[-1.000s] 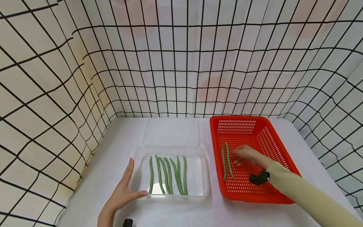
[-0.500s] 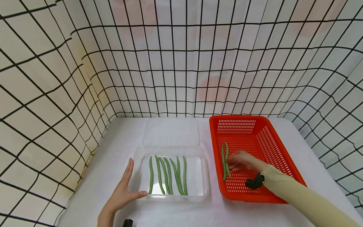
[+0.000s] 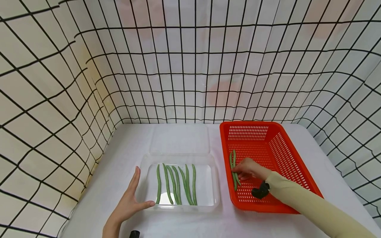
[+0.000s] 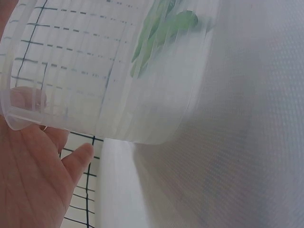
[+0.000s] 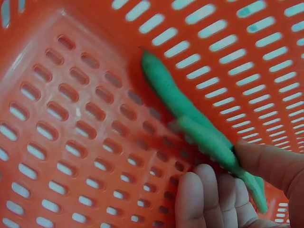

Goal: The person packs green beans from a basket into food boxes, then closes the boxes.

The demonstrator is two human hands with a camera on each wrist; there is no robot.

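In the head view my right hand [image 3: 248, 168] reaches into the red basket [image 3: 224, 142] at its left wall. Thumb and fingers pinch a green bean [image 5: 209, 142], seen closely in the right wrist view. A second green bean [image 5: 164, 85] lies right alongside it against the basket wall. My left hand [image 3: 127, 201] is spread at the left front corner of a clear plastic container [image 3: 216, 188], thumb on its rim and fingers extended along its left side. Inside the container several green beans [image 3: 159, 185] lie side by side, roughly lengthwise.
Behind the container its clear lid [image 3: 180, 138] lies flat on the white tabletop [image 3: 125, 145]. Black grid netting [image 3: 184, 76] over white cloth walls encloses the back and both sides. The basket stands a little to the right of the container.
My right hand has moved left and now pinches a bean in the basket. Both beans there have shifted slightly left toward the wall. The left hand has stayed in place.
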